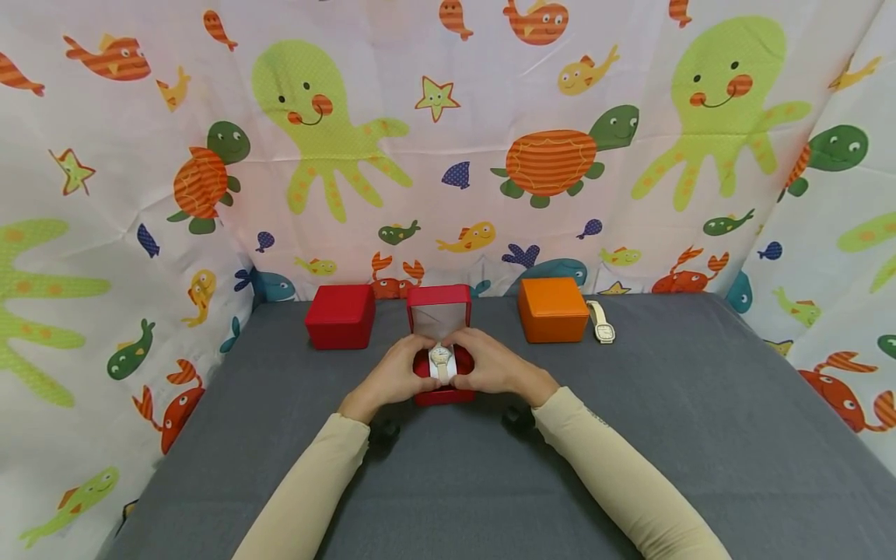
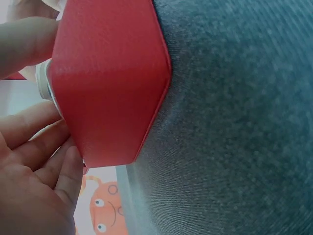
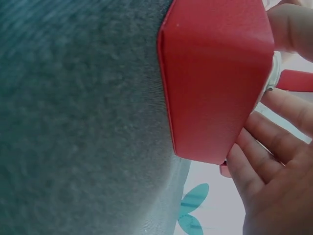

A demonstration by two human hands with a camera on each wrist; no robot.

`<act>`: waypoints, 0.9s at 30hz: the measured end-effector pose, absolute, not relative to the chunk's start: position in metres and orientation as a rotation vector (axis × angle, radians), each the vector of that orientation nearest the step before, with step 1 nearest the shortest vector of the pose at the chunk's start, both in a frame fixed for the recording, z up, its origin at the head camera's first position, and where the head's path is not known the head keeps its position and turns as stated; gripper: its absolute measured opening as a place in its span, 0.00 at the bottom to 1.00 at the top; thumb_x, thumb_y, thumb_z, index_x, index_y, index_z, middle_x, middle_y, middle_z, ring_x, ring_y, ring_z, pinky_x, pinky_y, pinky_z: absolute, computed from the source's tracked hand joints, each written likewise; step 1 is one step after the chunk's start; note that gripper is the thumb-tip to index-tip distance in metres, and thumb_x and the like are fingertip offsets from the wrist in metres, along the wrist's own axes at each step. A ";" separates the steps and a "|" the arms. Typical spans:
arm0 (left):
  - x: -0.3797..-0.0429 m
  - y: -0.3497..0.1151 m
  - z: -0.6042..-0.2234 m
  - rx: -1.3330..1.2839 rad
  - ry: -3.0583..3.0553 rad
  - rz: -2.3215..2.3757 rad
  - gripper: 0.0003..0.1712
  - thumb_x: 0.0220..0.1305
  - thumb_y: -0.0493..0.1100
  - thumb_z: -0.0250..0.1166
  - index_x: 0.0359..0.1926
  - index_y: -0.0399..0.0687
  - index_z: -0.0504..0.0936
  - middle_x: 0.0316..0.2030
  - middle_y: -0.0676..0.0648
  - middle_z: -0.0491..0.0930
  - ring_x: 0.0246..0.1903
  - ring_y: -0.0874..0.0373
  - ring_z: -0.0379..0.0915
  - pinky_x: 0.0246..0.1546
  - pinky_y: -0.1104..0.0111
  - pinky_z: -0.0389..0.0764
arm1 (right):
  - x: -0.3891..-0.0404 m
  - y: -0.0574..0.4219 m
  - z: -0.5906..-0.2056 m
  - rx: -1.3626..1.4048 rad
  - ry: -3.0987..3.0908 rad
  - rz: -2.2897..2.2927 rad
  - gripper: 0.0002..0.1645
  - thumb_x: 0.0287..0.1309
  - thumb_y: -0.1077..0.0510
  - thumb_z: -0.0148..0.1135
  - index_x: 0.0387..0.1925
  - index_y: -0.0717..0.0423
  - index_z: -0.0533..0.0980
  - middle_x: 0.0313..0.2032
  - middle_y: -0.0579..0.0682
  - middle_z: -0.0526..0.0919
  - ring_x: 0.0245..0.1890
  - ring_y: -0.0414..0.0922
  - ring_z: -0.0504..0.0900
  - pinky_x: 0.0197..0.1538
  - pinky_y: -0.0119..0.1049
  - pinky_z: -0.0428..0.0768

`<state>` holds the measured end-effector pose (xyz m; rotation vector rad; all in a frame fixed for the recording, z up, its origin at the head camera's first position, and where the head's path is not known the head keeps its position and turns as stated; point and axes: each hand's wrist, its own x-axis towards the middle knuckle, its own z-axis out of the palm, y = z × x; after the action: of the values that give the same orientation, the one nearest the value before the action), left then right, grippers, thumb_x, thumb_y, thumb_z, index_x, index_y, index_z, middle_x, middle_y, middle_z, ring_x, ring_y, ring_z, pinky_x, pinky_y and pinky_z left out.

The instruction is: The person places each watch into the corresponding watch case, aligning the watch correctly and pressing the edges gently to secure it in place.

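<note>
An open red watch box stands on the grey cloth, its lid raised at the back. Inside it a wristwatch with a pale strap lies over a white cushion. My left hand and right hand come in from either side. Thumbs at the near end and fingers at the far end, they hold the watch between them. Both wrist views show the box's red side wall, with fingers along its top edge. The exact contact with the cushion is hidden.
A closed red box sits to the left and a closed orange box to the right. Beside the orange box lies another pale-strapped watch. A patterned curtain hangs behind the grey-covered table.
</note>
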<state>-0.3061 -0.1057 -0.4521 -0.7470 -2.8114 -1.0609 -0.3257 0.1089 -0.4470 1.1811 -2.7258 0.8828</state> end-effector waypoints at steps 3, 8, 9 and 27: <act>-0.305 -0.106 -0.450 -0.753 -2.813 -1.082 0.34 0.47 0.40 0.75 0.57 0.41 0.75 0.53 0.46 0.73 0.54 0.49 0.68 0.54 0.56 0.73 | -0.327 0.109 -0.446 1.182 -2.747 0.868 0.32 0.45 0.52 0.71 0.54 0.52 0.73 0.51 0.47 0.75 0.50 0.47 0.72 0.56 0.42 0.72; -0.303 -0.105 -0.448 -0.736 -2.812 -1.090 0.33 0.48 0.40 0.75 0.56 0.41 0.76 0.53 0.46 0.74 0.53 0.50 0.68 0.54 0.56 0.73 | -0.328 0.109 -0.444 1.206 -2.761 0.852 0.32 0.46 0.51 0.72 0.54 0.51 0.73 0.50 0.47 0.75 0.49 0.45 0.71 0.54 0.42 0.73; -0.303 -0.105 -0.448 -0.732 -2.811 -1.086 0.33 0.48 0.40 0.75 0.57 0.41 0.76 0.53 0.46 0.74 0.52 0.51 0.68 0.54 0.56 0.73 | -0.328 0.109 -0.443 1.216 -2.768 0.852 0.33 0.46 0.51 0.72 0.55 0.51 0.72 0.51 0.47 0.75 0.49 0.46 0.71 0.54 0.41 0.74; -0.280 -0.112 -0.452 -0.508 -2.826 -1.065 0.43 0.44 0.48 0.78 0.61 0.39 0.72 0.56 0.43 0.69 0.52 0.51 0.67 0.49 0.57 0.78 | -0.342 0.127 -0.395 0.943 -2.741 0.872 0.24 0.53 0.39 0.67 0.23 0.50 0.67 0.20 0.46 0.67 0.24 0.42 0.70 0.25 0.33 0.67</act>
<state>-0.2795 -0.1124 -0.4517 -0.5075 -2.8261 -1.0648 -0.3422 0.1270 -0.3951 0.9431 -2.7406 0.8719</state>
